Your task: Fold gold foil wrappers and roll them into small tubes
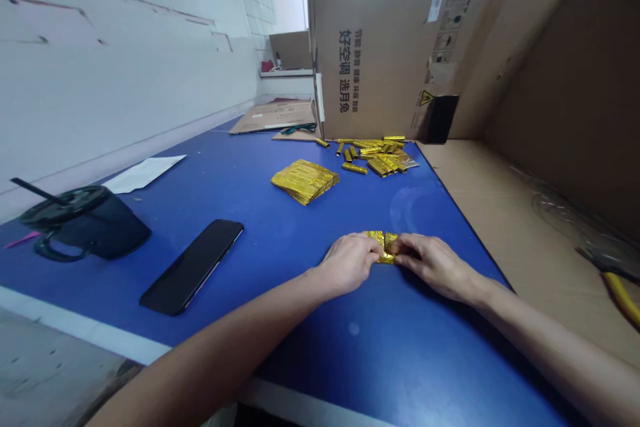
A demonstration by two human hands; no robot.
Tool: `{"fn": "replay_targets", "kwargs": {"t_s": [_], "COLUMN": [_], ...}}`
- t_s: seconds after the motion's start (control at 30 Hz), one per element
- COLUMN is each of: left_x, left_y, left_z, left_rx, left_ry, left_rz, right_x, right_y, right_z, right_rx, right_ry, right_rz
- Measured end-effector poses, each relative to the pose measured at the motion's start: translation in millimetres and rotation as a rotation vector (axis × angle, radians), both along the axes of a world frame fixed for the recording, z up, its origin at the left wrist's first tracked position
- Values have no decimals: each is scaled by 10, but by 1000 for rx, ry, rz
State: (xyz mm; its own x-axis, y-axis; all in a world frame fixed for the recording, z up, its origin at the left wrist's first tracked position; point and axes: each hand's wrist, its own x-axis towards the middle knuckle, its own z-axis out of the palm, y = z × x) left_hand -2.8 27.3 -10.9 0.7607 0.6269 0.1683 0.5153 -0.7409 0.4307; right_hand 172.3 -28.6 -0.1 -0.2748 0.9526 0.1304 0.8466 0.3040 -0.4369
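A small piece of gold foil [375, 236] lies on the blue tabletop between my two hands, with a crease or gap across its middle. My left hand [349, 260] pinches its left part, fingers curled. On the right part, my right hand [425, 261] presses with thumb and fingers closed together. My fingers hide much of the piece. Farther off sits a stack of flat gold foil sheets [305, 179]. Behind it to the right is a loose heap of narrow, rolled or folded gold foil strips [383, 163].
A black phone [194, 267] and a dark lidded mug [93, 220] with a straw stand left on the blue table [240, 360]. White paper [145, 173] lies near the wall. A large cardboard box [390, 60] rises behind. Yellow-handled pliers [617, 287] rest on cardboard at right.
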Motion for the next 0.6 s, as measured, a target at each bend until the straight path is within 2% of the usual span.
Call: {"fn": "replay_targets", "kwargs": {"t_s": [0.2, 0.4, 0.6], "left_x": [-7, -4, -22], "left_y": [-7, 14, 28], "left_z": [-11, -26, -7], "left_rx": [21, 10, 59], "left_ry": [14, -23, 48], "left_rz": [50, 21, 20], "right_x": [-24, -14, -19], "right_y": [21, 45, 46], "right_z": [40, 40, 65], "right_rx": [-24, -36, -36], "right_ry": [-7, -35, -24], "right_rz": [25, 33, 26]}}
